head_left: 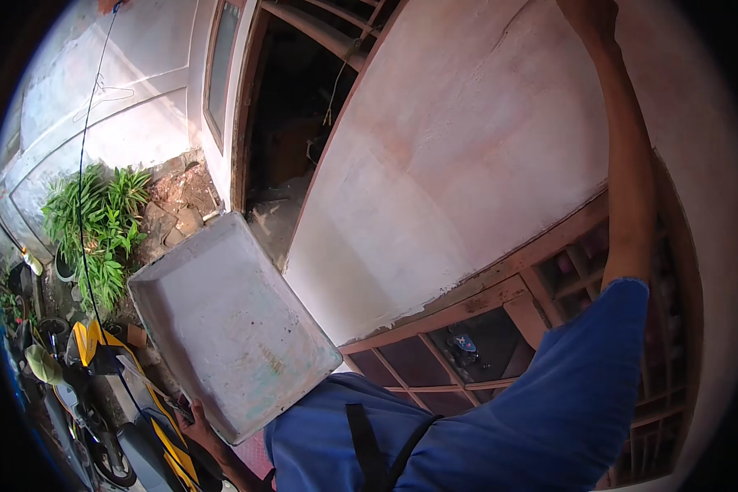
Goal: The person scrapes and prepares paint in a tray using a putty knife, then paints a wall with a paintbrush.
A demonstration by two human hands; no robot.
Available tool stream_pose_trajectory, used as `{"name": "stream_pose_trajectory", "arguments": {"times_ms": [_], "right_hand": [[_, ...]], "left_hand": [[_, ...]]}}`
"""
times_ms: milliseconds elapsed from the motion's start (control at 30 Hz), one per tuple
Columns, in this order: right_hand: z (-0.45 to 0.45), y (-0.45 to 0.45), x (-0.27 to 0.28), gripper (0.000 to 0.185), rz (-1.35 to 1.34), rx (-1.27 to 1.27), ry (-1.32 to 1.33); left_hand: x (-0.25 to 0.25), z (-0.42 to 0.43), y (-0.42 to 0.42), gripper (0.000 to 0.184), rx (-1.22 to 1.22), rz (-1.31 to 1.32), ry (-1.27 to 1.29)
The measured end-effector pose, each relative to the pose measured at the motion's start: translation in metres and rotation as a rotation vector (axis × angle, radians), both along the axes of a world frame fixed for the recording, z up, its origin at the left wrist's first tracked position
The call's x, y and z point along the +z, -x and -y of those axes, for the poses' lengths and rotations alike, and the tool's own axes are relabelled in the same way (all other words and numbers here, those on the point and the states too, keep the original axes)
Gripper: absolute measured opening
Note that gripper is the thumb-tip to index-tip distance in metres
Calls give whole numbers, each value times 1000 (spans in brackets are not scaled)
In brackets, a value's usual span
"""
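Note:
A shallow grey rectangular tray (238,328), smeared with whitish and greenish stains, is tilted against my blue shirt. My left hand (195,425) is closed at its lower left edge. A thin, pale stick-like piece (149,379) shows beside that hand; whether I hold it too, I cannot tell. My right arm is raised along the wall, and my right hand (590,15) runs out of the top of the picture, so its fingers and anything in them are hidden. The wall (435,164) beneath that arm is patchy pinkish white.
Wooden-framed window panes (414,361) border the wall below. A dark doorway (291,123) opens behind the tray. At left are green plants (98,221), a yellow and black motorcycle (98,348), a hanging dark cord (83,172) and rubble (176,205).

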State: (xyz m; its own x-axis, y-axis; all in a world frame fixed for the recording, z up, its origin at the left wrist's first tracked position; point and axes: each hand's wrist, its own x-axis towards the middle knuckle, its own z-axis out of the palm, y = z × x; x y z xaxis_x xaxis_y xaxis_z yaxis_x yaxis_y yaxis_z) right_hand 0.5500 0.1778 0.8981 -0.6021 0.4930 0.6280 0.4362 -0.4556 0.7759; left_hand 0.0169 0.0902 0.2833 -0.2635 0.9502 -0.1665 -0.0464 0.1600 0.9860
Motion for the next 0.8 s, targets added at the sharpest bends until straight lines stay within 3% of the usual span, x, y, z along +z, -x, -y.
{"name": "stream_pose_trajectory", "arguments": {"times_ms": [67,100,167,267,333,433,467,533,567,600,633,667,767,800], "right_hand": [[6,-12,5,17,166,-61,30],[6,-18,-12,15,113,-87,82],[11,-8,-84,18,-68,-192,211],[21,8,-198,13,-311,-188,640],[29,18,-236,7,-460,-216,786],[30,38,-176,20,-887,-411,658],[33,22,-145,31,-825,-377,518],[41,-2,-60,34,-857,-338,280],[45,-10,-28,25,-690,-306,111],[49,-38,9,29,-454,-320,-7],[50,37,7,17,-523,-384,-82],[51,28,12,17,-28,-43,-93],[47,12,-5,16,120,-68,53],[45,-9,-28,18,-223,-443,82]], "left_hand": [[5,0,-2,38,4,-4,-10],[3,0,-1,37,12,-5,-17],[0,-1,-2,36,21,19,-15],[-12,-3,4,34,12,56,-13],[-9,-2,2,33,28,21,-29],[-16,-3,4,33,25,29,-29],[-18,-4,6,33,12,40,-25],[-15,-3,5,33,19,40,-3],[-13,-2,4,33,23,39,10],[-14,-3,3,33,24,59,12],[-16,-3,3,33,23,76,16],[-15,-3,4,34,18,92,22],[-8,-2,1,35,23,61,14],[-6,-2,-1,35,22,68,11]]}}
